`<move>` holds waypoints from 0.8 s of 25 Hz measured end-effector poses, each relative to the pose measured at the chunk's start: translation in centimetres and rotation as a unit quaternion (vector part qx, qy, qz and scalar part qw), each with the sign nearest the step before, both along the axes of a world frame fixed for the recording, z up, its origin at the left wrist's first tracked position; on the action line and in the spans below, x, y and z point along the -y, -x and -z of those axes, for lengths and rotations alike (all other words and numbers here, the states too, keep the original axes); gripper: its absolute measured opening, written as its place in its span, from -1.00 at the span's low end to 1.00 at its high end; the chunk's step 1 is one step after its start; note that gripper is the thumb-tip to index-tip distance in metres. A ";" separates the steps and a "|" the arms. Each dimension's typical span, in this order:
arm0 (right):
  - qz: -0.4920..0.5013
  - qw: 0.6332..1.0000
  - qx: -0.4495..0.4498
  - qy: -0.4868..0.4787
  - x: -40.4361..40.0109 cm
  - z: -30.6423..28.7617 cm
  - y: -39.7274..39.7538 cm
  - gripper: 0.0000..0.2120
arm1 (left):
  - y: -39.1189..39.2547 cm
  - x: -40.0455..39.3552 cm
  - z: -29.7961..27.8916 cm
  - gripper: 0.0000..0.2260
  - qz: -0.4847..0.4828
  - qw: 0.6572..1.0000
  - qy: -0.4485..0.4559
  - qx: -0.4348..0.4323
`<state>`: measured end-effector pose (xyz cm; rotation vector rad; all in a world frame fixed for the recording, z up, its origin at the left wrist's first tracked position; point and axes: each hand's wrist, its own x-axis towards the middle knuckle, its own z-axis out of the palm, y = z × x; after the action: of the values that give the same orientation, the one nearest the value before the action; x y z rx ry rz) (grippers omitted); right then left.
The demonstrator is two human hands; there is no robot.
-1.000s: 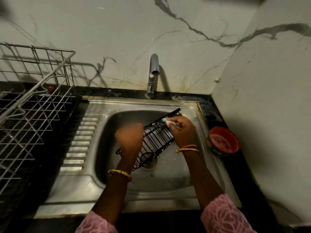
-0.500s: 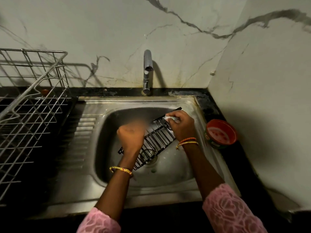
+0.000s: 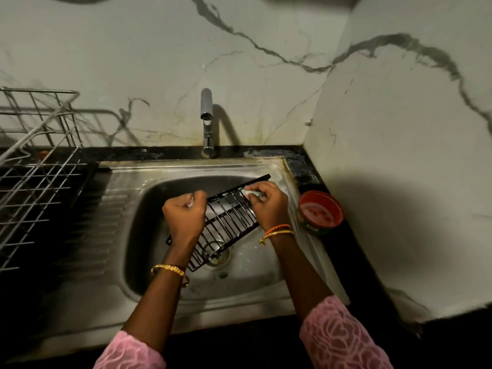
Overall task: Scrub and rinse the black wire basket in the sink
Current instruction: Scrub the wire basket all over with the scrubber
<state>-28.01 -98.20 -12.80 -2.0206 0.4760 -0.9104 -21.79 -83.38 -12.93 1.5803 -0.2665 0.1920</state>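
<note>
The black wire basket (image 3: 229, 219) is held tilted over the steel sink (image 3: 149, 262), its low end near the drain. My left hand (image 3: 184, 216) is closed around the basket's left edge. My right hand (image 3: 269, 206) presses a pale soapy scrubber (image 3: 250, 193) against the basket's upper right corner, fingers curled on it. Specks of white foam cling to the wires. The tap (image 3: 206, 121) stands behind the sink with no water running from it.
A steel wire dish rack (image 3: 37, 166) sits on the dark counter to the left, beside the ribbed drainboard (image 3: 106, 225). A round red tub (image 3: 320, 211) stands on the counter right of the sink. Marble walls close in behind and at the right.
My left hand has shifted up along the basket's left edge. My right hand stays rubbing the scrubber at the upper right corner. The camera has moved slightly.
</note>
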 end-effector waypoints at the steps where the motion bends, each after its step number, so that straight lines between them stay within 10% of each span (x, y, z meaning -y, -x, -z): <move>1: 0.006 1.000 0.010 0.004 0.1 0.1 -0.2 -0.89 | -0.1 0.2 -0.1 -0.56 -0.001 1.000 0.003 -0.002; 20: -0.011 1.000 -0.017 0.000 0.4 -0.7 -5.4 -0.89 | -3.3 -1.8 -0.8 -0.58 -0.008 0.998 0.049 -0.029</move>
<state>-22.59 -98.57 -12.10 -2.0400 0.4714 -0.8637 -18.45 -81.54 -12.16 1.4879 -0.1963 0.1676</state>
